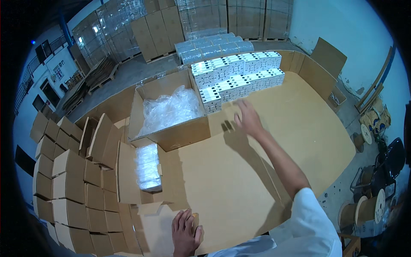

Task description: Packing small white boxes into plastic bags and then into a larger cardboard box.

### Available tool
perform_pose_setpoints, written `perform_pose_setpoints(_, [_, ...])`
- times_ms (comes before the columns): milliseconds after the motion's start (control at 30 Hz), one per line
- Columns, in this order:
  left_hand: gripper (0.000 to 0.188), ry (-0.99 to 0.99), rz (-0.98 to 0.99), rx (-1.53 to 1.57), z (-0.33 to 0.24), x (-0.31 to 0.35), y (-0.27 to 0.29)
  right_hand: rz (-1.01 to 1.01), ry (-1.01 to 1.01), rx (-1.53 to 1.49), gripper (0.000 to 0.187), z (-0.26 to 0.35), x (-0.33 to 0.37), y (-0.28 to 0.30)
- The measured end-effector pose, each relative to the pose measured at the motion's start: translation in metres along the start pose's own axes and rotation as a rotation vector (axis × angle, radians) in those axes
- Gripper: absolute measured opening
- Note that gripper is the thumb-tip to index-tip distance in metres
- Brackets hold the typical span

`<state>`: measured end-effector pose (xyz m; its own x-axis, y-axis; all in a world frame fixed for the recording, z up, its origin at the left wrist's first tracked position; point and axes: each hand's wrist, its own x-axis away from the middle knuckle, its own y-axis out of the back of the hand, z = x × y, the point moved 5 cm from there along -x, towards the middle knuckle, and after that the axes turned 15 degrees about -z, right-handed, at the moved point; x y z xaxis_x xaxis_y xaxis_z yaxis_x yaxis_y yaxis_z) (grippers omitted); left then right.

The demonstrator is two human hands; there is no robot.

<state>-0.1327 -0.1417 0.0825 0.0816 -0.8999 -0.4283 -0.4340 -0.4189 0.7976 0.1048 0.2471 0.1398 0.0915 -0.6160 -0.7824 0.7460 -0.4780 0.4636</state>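
Observation:
My right hand (247, 118) stretches out over the cardboard-covered table (239, 171), fingers spread and holding nothing, just short of the stepped rows of small white boxes (239, 77). My left hand (185, 233) lies flat near the table's front edge, fingers apart, resting on the flap of a flattened carton (154, 222). An open cardboard box (171, 132) with crumpled clear plastic (169, 109) inside stands to the left of my right hand.
Stacks of folded small cartons (72, 180) fill the left side. A wrapped white bundle (147, 167) sits in a box beside them. Film-wrapped pallets (141, 30) and rolls (214, 47) stand behind. Cable spools (368, 210) and a dark chair (387, 165) are at the right.

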Motion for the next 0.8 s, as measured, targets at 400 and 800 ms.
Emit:
perform_pose_setpoints(400, [0.047,-0.005,-0.028,-0.022,0.026,-0.048,-0.026,-0.045,0.161,0.336,0.061,-0.097,-0.164,-0.139])
perform_pose_setpoints(800, [0.056,0.033,0.021,0.002,0.046,-0.056,-0.040,-0.076,0.231,0.407,0.035,-0.114,-0.179,-0.160])
